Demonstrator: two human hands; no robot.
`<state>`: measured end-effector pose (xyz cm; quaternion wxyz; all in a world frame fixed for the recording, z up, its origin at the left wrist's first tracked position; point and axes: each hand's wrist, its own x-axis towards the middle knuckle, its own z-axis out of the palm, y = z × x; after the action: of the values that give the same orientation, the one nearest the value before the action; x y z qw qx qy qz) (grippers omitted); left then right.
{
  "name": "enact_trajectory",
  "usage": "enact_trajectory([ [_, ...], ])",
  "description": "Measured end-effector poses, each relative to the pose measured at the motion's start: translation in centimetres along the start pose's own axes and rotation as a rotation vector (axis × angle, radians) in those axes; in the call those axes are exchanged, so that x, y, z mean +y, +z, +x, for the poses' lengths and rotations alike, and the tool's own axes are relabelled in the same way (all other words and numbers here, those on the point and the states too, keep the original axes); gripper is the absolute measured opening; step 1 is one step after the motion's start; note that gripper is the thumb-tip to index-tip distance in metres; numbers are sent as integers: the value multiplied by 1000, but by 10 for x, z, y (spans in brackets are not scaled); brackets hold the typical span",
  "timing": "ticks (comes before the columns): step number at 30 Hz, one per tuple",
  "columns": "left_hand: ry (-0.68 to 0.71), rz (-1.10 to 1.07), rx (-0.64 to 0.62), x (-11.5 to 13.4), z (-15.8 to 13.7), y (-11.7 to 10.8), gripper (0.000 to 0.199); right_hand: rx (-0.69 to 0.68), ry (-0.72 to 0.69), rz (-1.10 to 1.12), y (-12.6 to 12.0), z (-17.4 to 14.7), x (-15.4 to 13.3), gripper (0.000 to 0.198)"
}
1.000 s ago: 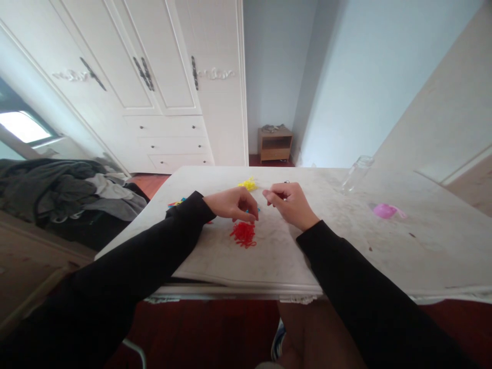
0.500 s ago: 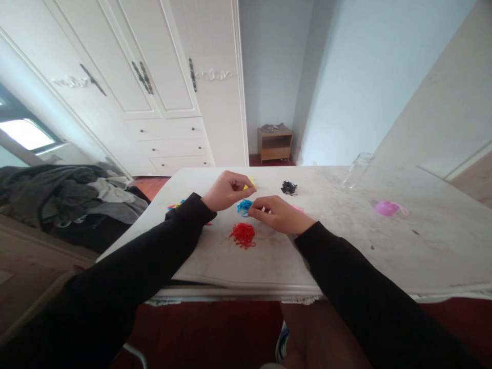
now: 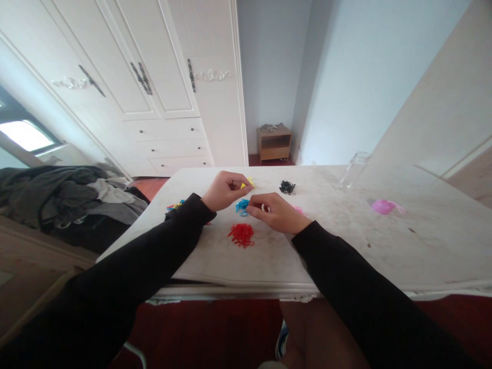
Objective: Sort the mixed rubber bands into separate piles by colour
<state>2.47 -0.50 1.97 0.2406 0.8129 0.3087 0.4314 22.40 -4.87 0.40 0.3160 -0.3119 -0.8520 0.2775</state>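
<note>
Fingertips [image 3: 251, 210] pinched close on both hands: what is in each grip?

"Cannot tell; anything held is too small to see. The right hand [image 3: 281, 212] is at the blue heap [image 3: 242, 207] of thin loops, contact unclear. The left hand [image 3: 223, 192], farther off, partly covers the yellow heap [image 3: 250, 182]."

Around them?

"On the pale surface [image 3: 338, 241], a red heap [image 3: 241, 235] near, a black heap [image 3: 287, 187] far, and a pink heap [image 3: 299, 209] half hidden by the right hand."

Farther out?

"A clear glass jar [image 3: 354, 170], far right; a pink balloon-like object [image 3: 383, 206], right."
</note>
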Motion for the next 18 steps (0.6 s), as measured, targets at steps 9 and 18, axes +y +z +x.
enact_trajectory([
  [9,21,103,234,-9,8,-7,24,76,-82,-425,3,0,6,31],
  [18,-24,158,154,28,21,-63,22,275,-43,-431,6,-7,14,28],
])
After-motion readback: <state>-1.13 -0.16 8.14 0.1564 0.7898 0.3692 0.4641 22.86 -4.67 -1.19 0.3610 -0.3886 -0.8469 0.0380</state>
